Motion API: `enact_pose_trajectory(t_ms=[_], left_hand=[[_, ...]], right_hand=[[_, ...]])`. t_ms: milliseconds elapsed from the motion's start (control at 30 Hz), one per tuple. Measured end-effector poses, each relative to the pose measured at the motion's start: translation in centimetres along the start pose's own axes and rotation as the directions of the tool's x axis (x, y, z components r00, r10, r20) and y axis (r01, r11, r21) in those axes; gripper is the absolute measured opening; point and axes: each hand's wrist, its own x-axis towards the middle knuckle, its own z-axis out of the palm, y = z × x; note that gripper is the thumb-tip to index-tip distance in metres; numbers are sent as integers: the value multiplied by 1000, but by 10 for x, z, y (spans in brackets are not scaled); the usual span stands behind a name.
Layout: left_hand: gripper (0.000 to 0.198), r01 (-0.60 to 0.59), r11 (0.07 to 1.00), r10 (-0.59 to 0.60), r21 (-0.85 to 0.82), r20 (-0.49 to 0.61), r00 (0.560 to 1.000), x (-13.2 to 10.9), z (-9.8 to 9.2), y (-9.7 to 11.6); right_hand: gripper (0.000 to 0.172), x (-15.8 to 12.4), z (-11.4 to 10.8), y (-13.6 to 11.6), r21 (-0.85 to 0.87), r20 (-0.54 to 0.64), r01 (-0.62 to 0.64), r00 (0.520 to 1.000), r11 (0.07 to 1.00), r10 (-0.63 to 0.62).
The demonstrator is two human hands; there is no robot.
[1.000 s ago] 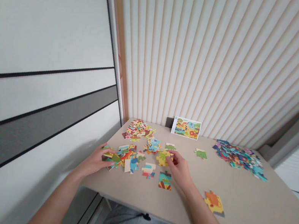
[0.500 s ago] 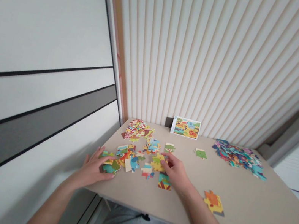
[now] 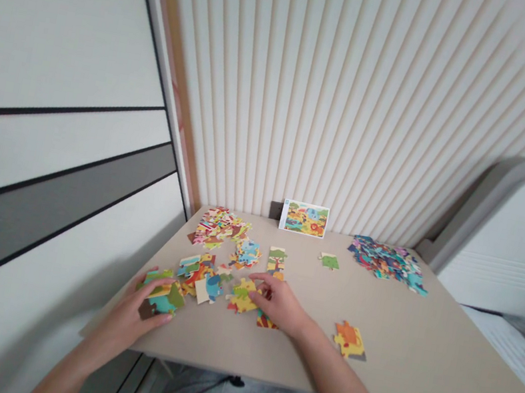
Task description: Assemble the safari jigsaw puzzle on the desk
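My right hand (image 3: 277, 301) is closed, thumb and fingers pinching the edge of a yellow puzzle piece (image 3: 242, 298) with a green shape on it. That piece overlaps another one with some red showing beneath. My left hand (image 3: 134, 306) rests at the table's left edge, fingers apart and curved around a group of green, teal and brown puzzle pieces (image 3: 165, 300). Between the hands lie a blue-and-cream piece (image 3: 209, 289) and a small heap of orange and red pieces (image 3: 199, 270). A column of pieces with a green tree (image 3: 276, 258) runs down partly behind my right hand.
A picture card (image 3: 304, 219) leans against the ribbed wall. Piles of pieces lie at the back: red-and-yellow (image 3: 219, 226), light blue (image 3: 247, 253) and dark blue-purple (image 3: 388, 261). A green piece (image 3: 329, 261) and an orange-yellow cluster (image 3: 349, 340) lie apart on the right.
The view has turned to the right. My right hand has brought the yellow piece leftward, over the piece with red, uncovering more of the tree column. My left hand stays around its pieces.
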Motion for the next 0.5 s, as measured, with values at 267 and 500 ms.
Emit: enact_pose_trajectory(t_ms=[267,500], left_hand=[[42,53,968,-62,-247,-28,998,-2,7,18],[40,55,902,-63,-429,-3,998,15,-1,54]], right_hand=[[37,0,-4,-2,-248,-36,101,993,963,-113],[36,1,0,3,-289,17,123,992,949,-123]])
